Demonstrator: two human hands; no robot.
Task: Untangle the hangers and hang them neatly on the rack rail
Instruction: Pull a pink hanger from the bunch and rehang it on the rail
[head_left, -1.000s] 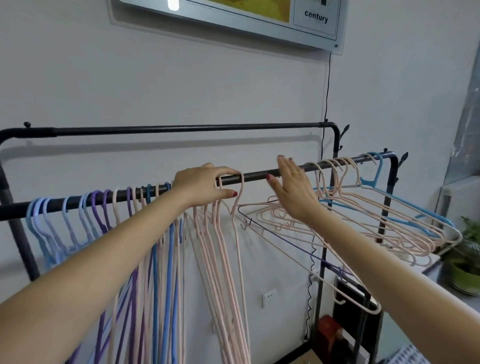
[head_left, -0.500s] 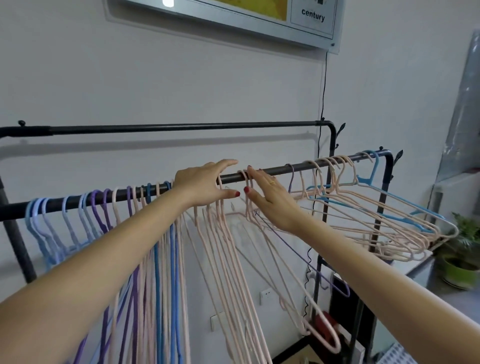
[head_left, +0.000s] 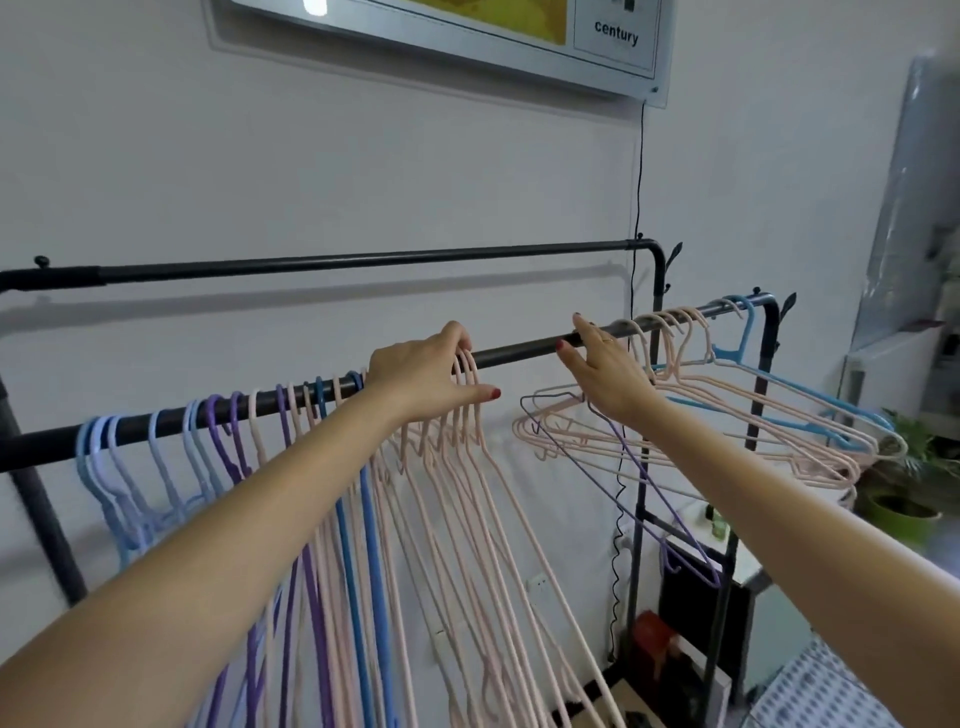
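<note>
At the far left of the front rack rail (head_left: 524, 353), a row of pale blue and purple hangers (head_left: 171, 467) hung straight down by their hooks, followed by a darker blue one and then a packed bunch of pink hangers (head_left: 467, 519) whose long bodies slanted down toward the lower right. The left hand (head_left: 423, 379) rested on the rail over the hooks of those pink hangers, fingers curled across the top and thumb below, loosely closed around the bar and the hooks together. A bare stretch of rail lay between the two hands. The right hand (head_left: 605, 371) was mostly open, fingertips touching the rail, and I could not tell whether it gripped anything. Just beyond it a tangled cluster of pink hangers (head_left: 727, 431) splayed out nearly level, with a purple hanger (head_left: 639, 493) hanging crookedly beneath and a blue hanger (head_left: 748, 343) hooked near the rail's right end. A second rail (head_left: 363, 260) ran behind, against the wall.
</note>
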